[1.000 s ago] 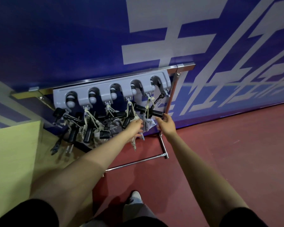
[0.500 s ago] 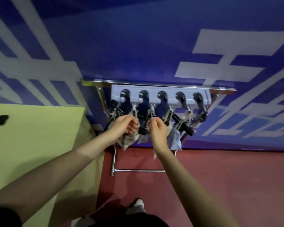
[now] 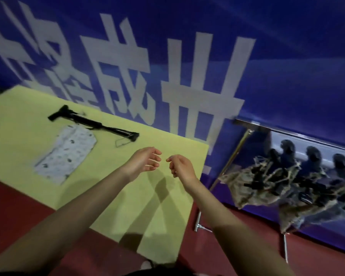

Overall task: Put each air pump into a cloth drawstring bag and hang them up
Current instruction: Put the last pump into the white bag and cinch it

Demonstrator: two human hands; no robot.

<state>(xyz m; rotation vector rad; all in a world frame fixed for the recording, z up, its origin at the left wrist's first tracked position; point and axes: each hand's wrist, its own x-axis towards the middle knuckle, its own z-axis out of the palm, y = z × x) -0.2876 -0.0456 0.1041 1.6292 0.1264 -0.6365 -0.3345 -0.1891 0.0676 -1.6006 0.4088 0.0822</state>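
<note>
Hovering over the counter (image 3: 167, 216), left hand (image 3: 142, 163) and right hand (image 3: 180, 166) loosely curled, fingers empty | air pump (image 3: 92, 124) beside cloth bag (image 3: 66, 154) on counter | bagged pumps (image 3: 267, 186) hang at right

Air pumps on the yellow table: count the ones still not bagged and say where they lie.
1. A black air pump lies on the yellow table, just beyond the flat cloth bag. More pumps hang bagged on the rack to the right, too blurred to count.

Blue banner (image 3: 287, 56): large white Chinese characters, "成" and "世" legible; others blurred.
</note>
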